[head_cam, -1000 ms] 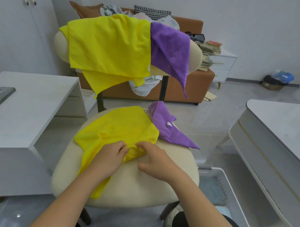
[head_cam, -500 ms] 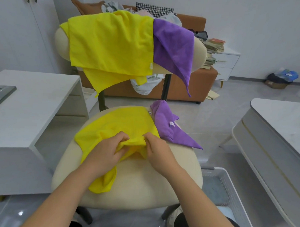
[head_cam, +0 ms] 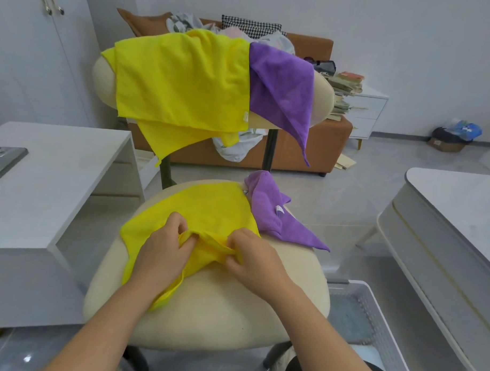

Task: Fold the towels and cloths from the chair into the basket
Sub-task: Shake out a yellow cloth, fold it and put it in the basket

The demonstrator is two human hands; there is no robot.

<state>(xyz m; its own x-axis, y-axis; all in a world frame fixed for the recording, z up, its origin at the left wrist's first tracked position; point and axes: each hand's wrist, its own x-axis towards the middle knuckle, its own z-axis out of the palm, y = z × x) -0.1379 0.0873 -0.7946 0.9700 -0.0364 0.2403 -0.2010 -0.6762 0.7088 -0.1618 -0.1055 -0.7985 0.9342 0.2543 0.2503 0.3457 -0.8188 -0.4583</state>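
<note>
Both hands work the yellow cloth (head_cam: 209, 209) lying on the chair seat (head_cam: 219, 317). The left hand (head_cam: 163, 254) and right hand (head_cam: 252, 260) each have fingers (head_cam: 181, 227) curled and pinching a raised fold of it. Just beyond the right fingers, a purple cloth (head_cam: 268, 211) lies crumpled on the seat, touching the yellow one. Farther beyond, a yellow towel (head_cam: 181, 80) and a purple towel (head_cam: 280, 86) drape the backrest. The basket (head_cam: 373, 309) stands on the floor, nearer than the right fingers and to their right. Since half a second ago the hands have drawn slightly apart, stretching the fold.
</note>
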